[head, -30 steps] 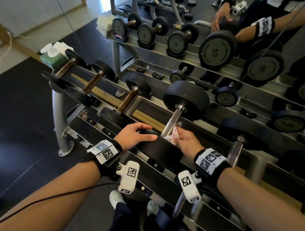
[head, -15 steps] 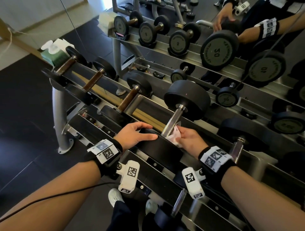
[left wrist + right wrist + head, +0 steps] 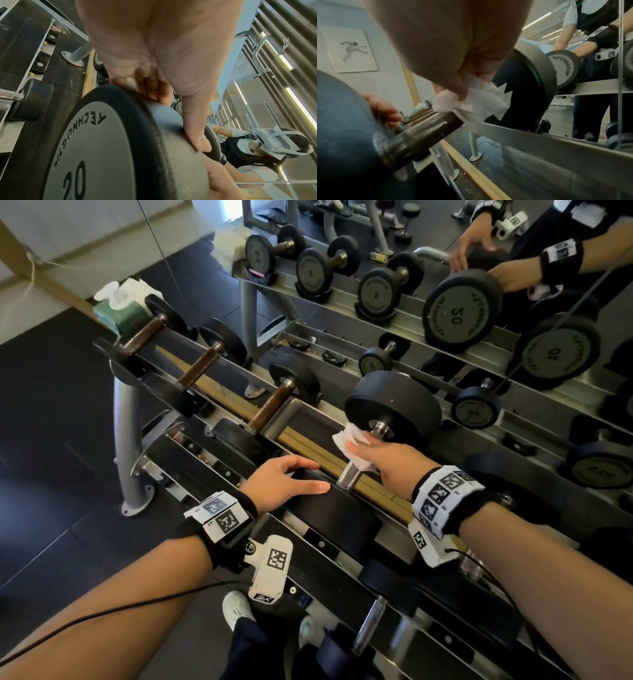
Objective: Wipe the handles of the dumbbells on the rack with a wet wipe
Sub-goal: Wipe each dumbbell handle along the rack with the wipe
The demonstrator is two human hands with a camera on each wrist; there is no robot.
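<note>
On the top tier of the rack (image 3: 342, 412) lies a black dumbbell with a steel handle (image 3: 351, 474). My right hand (image 3: 383, 457) grips a white wet wipe (image 3: 347, 440) wrapped round the upper part of that handle, just below the far weight head (image 3: 394, 405). In the right wrist view the wipe (image 3: 481, 100) bunches under my fingers above the bare handle (image 3: 423, 135). My left hand (image 3: 284, 481) rests on the near weight head (image 3: 339, 518), marked 20 (image 3: 102, 148), fingers spread over its rim and thumb (image 3: 197, 128) flat along it.
Three smaller dumbbells with brown handles (image 3: 270, 409) lie further left on the same tier. A green wipe pack (image 3: 120, 309) sits at the rack's left end. A lower tier holds another dumbbell (image 3: 370, 625). A mirror (image 3: 459, 313) behind reflects the rack and me.
My right hand has slid the wipe up the handle, from its near end to just below the far weight head. The left hand has stayed on the near weight head.
</note>
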